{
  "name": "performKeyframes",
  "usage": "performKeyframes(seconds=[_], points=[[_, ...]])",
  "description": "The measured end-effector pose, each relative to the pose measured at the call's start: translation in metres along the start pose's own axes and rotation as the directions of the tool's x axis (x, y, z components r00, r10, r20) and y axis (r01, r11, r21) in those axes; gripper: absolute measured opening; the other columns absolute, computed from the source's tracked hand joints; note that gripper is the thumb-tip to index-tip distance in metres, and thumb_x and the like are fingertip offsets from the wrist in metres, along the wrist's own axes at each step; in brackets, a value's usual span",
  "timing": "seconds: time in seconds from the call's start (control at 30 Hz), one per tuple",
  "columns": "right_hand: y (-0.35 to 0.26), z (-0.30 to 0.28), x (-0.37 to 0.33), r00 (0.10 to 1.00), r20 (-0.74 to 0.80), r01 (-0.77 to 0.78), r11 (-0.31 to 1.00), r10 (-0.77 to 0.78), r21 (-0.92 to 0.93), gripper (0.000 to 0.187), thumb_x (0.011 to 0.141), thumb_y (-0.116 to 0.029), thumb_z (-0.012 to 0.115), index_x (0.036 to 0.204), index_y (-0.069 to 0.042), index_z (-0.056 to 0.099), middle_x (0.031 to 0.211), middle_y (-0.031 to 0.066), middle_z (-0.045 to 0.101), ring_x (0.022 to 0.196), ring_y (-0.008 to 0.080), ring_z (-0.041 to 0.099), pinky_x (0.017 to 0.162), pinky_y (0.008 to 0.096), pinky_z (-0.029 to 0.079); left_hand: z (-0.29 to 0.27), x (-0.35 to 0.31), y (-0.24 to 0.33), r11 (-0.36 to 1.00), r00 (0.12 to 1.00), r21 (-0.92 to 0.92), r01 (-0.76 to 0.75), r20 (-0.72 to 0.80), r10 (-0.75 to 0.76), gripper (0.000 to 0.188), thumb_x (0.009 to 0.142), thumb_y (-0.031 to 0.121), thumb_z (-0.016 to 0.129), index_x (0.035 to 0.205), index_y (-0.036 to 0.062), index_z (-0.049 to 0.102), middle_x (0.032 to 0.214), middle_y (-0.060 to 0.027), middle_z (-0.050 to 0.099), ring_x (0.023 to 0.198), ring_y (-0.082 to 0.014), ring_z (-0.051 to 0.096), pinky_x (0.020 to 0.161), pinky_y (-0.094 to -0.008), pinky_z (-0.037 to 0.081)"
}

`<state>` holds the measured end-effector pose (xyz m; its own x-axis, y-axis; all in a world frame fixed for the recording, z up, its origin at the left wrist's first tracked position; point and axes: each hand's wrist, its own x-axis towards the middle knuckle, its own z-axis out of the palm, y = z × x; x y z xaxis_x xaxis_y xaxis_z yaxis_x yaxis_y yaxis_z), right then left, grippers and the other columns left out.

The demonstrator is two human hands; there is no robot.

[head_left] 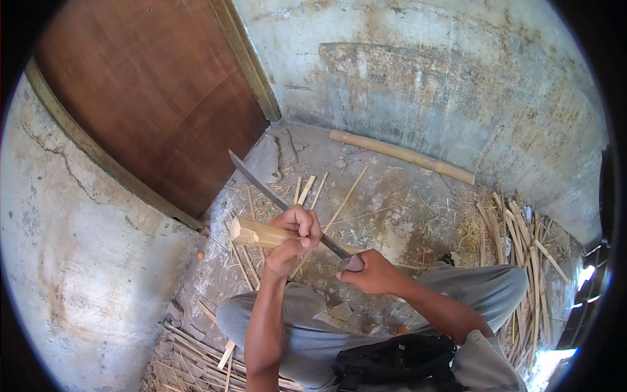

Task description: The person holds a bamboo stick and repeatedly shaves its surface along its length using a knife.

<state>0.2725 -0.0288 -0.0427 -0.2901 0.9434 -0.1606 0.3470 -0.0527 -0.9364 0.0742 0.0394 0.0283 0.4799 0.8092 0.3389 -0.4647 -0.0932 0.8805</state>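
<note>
Knife (262, 187) across bamboo piece (258, 234), door (157, 98) left, pole (401, 157) beyond, sticks (535, 277) right.

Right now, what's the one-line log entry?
left fingers: hold pale stick; right fingers: grip knife handle; blade: partly behind left fingers

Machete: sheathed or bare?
Bare: dark metal shows on the machete on both sides of the left hand, out to the tip, with no sheath over it. The right hand grips the handle.

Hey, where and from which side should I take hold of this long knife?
Probably by the handle, coming from your right, as the right hand does. The handle end points right and toward your body, while the long blade stretches away to the left, past the left hand.
</note>
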Motion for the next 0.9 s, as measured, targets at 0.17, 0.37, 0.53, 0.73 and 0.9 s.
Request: performKeyframes(seconds=[0.17, 0.37, 0.53, 0.73, 0.9], points=[[0.034, 0.006, -0.01, 0.983, -0.181, -0.008, 0.997, -0.006, -0.075, 0.05, 0.084, -0.043, 0.065, 0.073, 0.006, 0.061, 0.059, 0.0145, 0.061, 0.058, 0.0231, 0.062, 0.057, 0.0361, 0.046, 0.008, 0.005, -0.012, 0.967, 0.939, 0.064, -0.246, -0.23, 0.254, 0.041, 0.064, 0.004, 0.054, 0.098, 0.0108, 0.032, 0.085, -0.0111, 0.044, 0.068, -0.0172, 0.044, 0.061, -0.0291, 0.041], [0.099, 0.001, -0.019, 0.931, -0.143, -0.347, 0.936, 0.337, -0.054, 0.05, 0.09, -0.043, 0.058, 0.078, 0.004, 0.064, 0.054, 0.0142, 0.058, 0.052, 0.0261, 0.06, 0.057, 0.0384, 0.046, 0.002, 0.015, -0.024, 0.816, 0.682, 0.238, -0.527, -0.454, 0.573, 0.035, 0.067, 0.005, 0.055, 0.096, 0.009, 0.036, 0.084, -0.0128, 0.045, 0.065, -0.021, 0.049, 0.055, -0.0359, 0.05], [0.054, 0.0, -0.017, 0.975, -0.219, -0.017, 0.997, 0.033, 0.076, 0.046, 0.092, -0.04, 0.055, 0.088, 0.005, 0.064, 0.062, 0.0159, 0.061, 0.054, 0.027, 0.059, 0.057, 0.0386, 0.046, 0.007, 0.021, -0.031, 0.756, 0.517, 0.451, -0.475, -0.553, 0.654, 0.026, 0.083, 0.007, 0.054, 0.106, 0.0051, 0.043, 0.086, -0.012, 0.05, 0.066, -0.0173, 0.051, 0.052, -0.0352, 0.051], [0.057, 0.004, -0.013, 0.966, -0.245, 0.061, 0.994, -0.081, -0.087, 0.037, 0.096, -0.035, 0.054, 0.097, 0.002, 0.059, 0.059, 0.0034, 0.055, 0.047, 0.0107, 0.053, 0.047, 0.0291, 0.044, 0.006, 0.019, -0.027, 0.945, 0.774, 0.233, -0.23, -0.545, 0.323, 0.018, 0.086, 0.013, 0.058, 0.098, 0.0038, 0.049, 0.077, -0.0109, 0.051, 0.062, -0.018, 0.052, 0.053, -0.0299, 0.046], [0.067, 0.007, -0.021, 0.967, -0.179, -0.172, 0.982, 0.183, 0.078, 0.043, 0.095, -0.04, 0.051, 0.095, 0.002, 0.06, 0.061, 0.0128, 0.059, 0.056, 0.0275, 0.059, 0.06, 0.0407, 0.046, -0.013, 0.022, -0.013, 0.955, 0.973, 0.192, -0.227, 0.08, 0.215, 0.032, 0.081, 0.028, 0.067, 0.09, 0.0012, 0.051, 0.075, -0.0104, 0.051, 0.059, -0.0197, 0.052, 0.058, -0.0328, 0.046]])
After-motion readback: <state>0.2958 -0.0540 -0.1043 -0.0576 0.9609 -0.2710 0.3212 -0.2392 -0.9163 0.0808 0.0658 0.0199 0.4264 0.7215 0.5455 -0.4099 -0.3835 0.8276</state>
